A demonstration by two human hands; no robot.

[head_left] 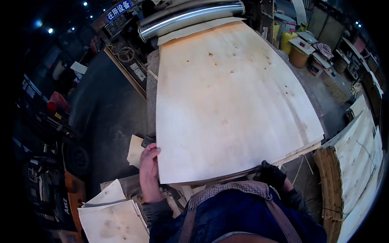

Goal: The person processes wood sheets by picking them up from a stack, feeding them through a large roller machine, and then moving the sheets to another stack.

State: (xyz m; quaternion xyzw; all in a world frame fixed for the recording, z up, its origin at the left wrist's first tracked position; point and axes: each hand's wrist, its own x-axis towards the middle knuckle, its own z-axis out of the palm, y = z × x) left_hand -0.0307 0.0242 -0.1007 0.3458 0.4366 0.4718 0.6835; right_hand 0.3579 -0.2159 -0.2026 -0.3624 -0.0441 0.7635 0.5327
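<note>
- My bare left hand (150, 160) pinches the wood sheet (227, 101) by its left edge, close to the near corner.
- My gloved right hand (270, 174) is at its near edge; grip: cannot tell.
- Sheet lies ahead of me, long axis running away.
- Metal roller (194, 18): beyond sheet's far end.

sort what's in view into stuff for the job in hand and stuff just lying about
In the job:
- pale wood sheet
- left hand, at its left edge
- gloved right hand, at its near edge
- shiny roller, beyond it

Apparently lying about:
- yellow bag
- brown bucket
- striped cloth
</note>
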